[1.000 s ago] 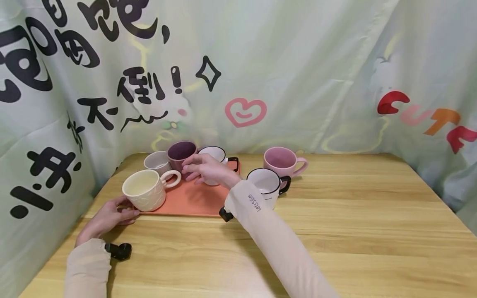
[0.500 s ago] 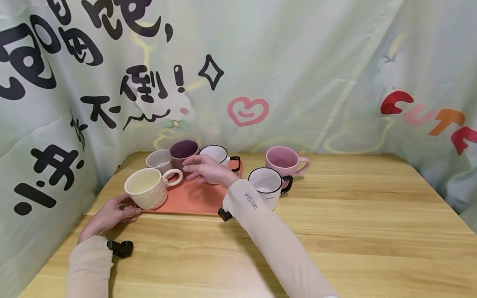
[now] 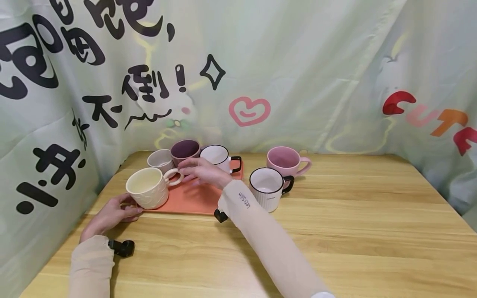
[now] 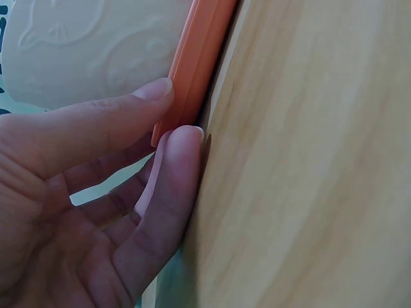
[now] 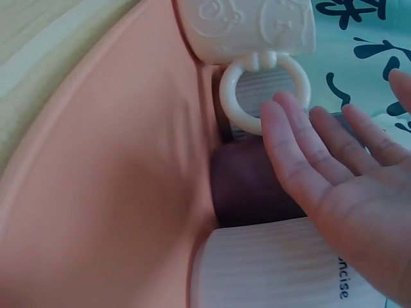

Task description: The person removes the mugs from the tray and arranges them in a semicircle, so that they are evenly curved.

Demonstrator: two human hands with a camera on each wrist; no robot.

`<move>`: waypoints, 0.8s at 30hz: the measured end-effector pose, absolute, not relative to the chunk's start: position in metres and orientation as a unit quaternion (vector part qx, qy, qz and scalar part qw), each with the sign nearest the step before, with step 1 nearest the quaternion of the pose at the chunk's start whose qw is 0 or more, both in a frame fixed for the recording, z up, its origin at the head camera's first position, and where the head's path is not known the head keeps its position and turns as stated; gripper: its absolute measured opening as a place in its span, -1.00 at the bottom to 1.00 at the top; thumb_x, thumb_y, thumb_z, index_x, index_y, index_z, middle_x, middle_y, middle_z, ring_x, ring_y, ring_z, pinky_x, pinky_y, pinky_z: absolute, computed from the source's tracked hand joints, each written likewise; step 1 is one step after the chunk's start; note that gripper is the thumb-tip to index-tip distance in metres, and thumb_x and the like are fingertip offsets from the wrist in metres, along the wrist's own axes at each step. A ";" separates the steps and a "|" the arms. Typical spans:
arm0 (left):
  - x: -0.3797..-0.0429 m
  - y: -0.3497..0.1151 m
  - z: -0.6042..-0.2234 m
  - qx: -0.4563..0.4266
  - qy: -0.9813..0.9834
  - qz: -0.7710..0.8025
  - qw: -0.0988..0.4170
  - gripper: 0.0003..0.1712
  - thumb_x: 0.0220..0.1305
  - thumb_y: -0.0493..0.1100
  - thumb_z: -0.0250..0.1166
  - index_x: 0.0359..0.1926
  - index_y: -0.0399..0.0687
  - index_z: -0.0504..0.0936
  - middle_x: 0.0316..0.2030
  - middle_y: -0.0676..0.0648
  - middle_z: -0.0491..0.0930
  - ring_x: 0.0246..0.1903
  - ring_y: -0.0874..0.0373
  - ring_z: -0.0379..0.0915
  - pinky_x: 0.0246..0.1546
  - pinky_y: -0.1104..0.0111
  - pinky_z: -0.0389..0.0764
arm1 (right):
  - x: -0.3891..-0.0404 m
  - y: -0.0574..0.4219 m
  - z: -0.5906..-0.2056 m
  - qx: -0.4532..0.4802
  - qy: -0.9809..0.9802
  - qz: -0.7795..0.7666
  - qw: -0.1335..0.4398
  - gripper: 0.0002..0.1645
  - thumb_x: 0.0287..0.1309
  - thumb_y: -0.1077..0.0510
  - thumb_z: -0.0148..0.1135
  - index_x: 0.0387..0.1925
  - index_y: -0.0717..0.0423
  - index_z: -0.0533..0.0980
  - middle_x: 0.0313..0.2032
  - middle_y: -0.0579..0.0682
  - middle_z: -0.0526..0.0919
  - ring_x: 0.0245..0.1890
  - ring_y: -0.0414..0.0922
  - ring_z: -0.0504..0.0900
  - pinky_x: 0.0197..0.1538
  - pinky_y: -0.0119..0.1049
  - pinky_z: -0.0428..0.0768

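Note:
My left hand (image 3: 113,215) pinches the front left corner of the orange tray (image 3: 197,200); in the left wrist view the thumb (image 4: 151,93) lies on the rim and another finger is below it. Beside that hand, a cream embossed mug (image 3: 149,192) stands upright on the tray. Its ring handle (image 5: 229,106) points right. My right hand (image 3: 205,170) hovers over the tray, palm down with fingers extended. Its fingertips overlap the ring handle in the right wrist view; whether they touch I cannot tell. Behind are a purple mug (image 3: 185,149), a pale grey mug (image 3: 161,159) and a black-rimmed white mug (image 3: 216,155).
Right of the tray, another black-rimmed white mug (image 3: 266,192) stands on the wooden table (image 3: 354,223), close to my right sleeve. A pink mug (image 3: 284,159) is just behind it. A printed curtain (image 3: 298,82) hangs along the table's back and left.
My right hand has shifted slightly left, towards the cream mug's handle. The left hand keeps its place at the tray corner. The whole head view has drifted a little.

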State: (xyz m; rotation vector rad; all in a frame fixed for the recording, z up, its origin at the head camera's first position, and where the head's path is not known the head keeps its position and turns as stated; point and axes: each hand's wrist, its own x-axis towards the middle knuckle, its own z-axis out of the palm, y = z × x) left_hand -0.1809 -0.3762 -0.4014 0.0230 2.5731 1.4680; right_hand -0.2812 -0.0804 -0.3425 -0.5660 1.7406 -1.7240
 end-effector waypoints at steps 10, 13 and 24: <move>-0.181 -0.377 -0.403 0.011 0.857 0.508 0.090 -0.43 0.36 -0.38 0.31 0.22 -0.66 0.28 -0.07 -0.33 0.52 -0.28 0.25 0.58 -0.22 0.36 0.74 | -0.284 -0.089 -0.348 -0.233 0.663 -0.639 0.313 -0.44 0.46 0.29 0.08 0.42 0.30 0.31 0.39 0.21 0.37 0.26 0.29 0.46 0.27 0.17 0.48; -0.181 -0.376 -0.403 0.009 0.858 0.505 0.091 -0.42 0.36 -0.38 0.30 0.23 -0.66 0.27 -0.07 -0.34 0.51 -0.28 0.24 0.57 -0.22 0.36 0.74 | -0.282 -0.090 -0.349 -0.238 0.680 -0.626 0.299 -0.43 0.45 0.27 0.12 0.42 0.28 0.33 0.40 0.11 0.39 0.24 0.26 0.49 0.24 0.15 0.51; -0.181 -0.377 -0.401 0.007 0.851 0.515 0.098 -0.40 0.38 -0.42 0.25 0.26 -0.70 0.18 -0.01 -0.40 0.45 -0.28 0.27 0.56 -0.22 0.36 0.74 | -0.278 -0.097 -0.351 -0.242 0.718 -0.613 0.224 -0.58 0.37 0.28 0.21 0.21 0.37 0.50 -0.05 0.08 0.64 -0.30 -0.22 0.48 -0.22 -0.40 0.50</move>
